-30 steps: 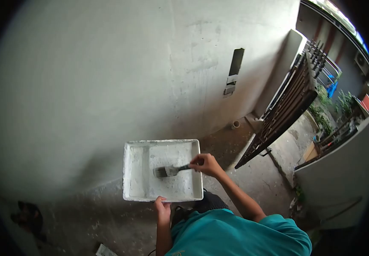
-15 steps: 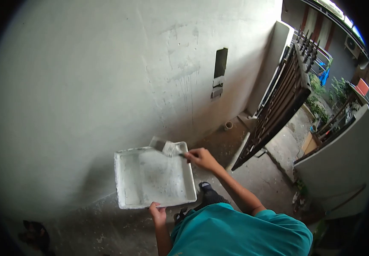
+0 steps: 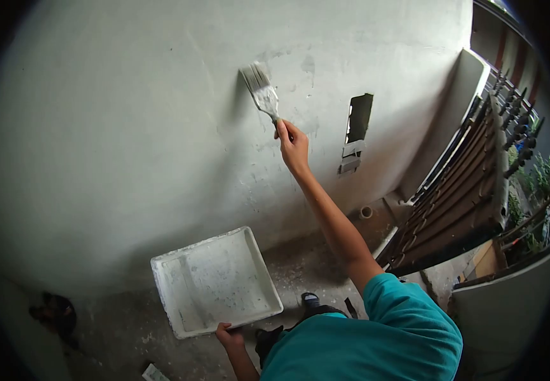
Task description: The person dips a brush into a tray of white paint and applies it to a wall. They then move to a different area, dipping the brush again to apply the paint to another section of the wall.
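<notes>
My right hand (image 3: 292,141) is wrapped round the handle of a wide paintbrush (image 3: 263,95), the arm stretched up and forward. The brush is coated with white paint, and its bristles are right at the pale wall (image 3: 129,114), left of some grey patches and drips. Low in the view, my left hand (image 3: 229,335) grips the near edge of a white paint tray (image 3: 217,282), thumb on top and the other fingers hidden beneath. The tray is tilted, smeared with paint and holds a shallow white layer.
A rectangular hole (image 3: 359,119) with tape below it is cut in the wall. To the right stands a spiked metal gate (image 3: 456,197). A short pipe (image 3: 366,212) sticks up near the wall's foot. A dark animal (image 3: 55,314) is at lower left on the speckled floor.
My right hand has lifted the paintbrush from over the tray up to the wall. The tray, in my left hand, sits lower and more tilted in view. The camera view has shifted.
</notes>
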`<action>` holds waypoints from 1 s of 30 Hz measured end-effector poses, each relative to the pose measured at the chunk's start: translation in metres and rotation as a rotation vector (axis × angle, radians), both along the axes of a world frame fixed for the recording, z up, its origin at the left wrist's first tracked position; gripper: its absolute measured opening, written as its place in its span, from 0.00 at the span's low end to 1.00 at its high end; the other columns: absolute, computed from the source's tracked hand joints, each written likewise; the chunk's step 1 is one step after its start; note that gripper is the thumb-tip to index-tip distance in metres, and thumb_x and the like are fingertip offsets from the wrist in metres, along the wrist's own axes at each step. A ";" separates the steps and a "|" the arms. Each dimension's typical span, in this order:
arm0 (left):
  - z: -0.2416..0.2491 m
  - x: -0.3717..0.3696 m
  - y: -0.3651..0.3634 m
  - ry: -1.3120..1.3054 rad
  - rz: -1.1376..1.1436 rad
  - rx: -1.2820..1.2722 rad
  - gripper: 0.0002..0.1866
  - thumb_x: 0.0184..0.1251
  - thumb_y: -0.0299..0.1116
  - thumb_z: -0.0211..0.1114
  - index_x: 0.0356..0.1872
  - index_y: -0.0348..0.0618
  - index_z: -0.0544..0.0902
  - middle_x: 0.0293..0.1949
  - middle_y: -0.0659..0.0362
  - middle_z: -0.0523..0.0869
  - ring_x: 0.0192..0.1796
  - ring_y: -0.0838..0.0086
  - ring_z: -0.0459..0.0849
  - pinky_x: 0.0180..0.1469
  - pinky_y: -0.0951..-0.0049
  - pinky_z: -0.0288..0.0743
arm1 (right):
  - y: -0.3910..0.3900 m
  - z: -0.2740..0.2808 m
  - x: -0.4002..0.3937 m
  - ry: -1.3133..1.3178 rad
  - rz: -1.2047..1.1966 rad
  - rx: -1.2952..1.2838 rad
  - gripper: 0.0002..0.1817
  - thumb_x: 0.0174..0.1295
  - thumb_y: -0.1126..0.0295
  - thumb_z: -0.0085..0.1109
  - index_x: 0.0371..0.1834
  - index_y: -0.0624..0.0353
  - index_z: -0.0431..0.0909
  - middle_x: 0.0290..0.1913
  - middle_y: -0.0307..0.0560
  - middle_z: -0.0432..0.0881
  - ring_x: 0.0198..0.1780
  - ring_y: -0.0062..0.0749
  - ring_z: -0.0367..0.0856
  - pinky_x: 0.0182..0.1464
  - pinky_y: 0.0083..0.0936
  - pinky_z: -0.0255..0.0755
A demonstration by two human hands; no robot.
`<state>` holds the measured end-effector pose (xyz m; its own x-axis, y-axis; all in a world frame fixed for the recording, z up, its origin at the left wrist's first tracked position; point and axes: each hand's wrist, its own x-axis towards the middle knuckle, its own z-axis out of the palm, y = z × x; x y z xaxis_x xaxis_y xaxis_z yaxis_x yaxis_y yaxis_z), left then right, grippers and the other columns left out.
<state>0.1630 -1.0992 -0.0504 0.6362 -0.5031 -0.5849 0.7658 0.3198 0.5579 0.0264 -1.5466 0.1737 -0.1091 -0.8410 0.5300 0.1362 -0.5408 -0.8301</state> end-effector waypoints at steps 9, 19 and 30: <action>0.011 -0.017 0.001 -0.001 0.072 0.026 0.37 0.32 0.23 0.51 0.57 0.34 0.63 0.54 0.48 0.69 0.58 0.50 0.67 0.60 0.46 0.61 | 0.009 -0.288 -0.038 0.283 -0.242 0.270 0.17 0.63 0.59 0.50 0.40 0.64 0.77 0.18 0.38 0.72 0.22 0.18 0.70 0.26 0.23 0.65; -0.006 -0.011 -0.004 -0.053 0.057 0.018 0.37 0.32 0.24 0.51 0.56 0.34 0.64 0.53 0.48 0.69 0.58 0.51 0.67 0.59 0.47 0.62 | 0.014 -0.110 -0.042 0.050 0.072 0.191 0.14 0.65 0.65 0.48 0.48 0.59 0.77 0.20 0.36 0.67 0.24 0.18 0.63 0.27 0.20 0.60; -0.007 -0.009 -0.011 -0.042 0.047 0.007 0.36 0.33 0.23 0.50 0.56 0.34 0.63 0.54 0.48 0.69 0.59 0.51 0.66 0.60 0.47 0.60 | -0.002 -0.055 0.007 0.283 -0.247 -0.194 0.26 0.57 0.75 0.56 0.61 0.46 0.67 0.23 0.48 0.66 0.21 0.30 0.63 0.27 0.23 0.63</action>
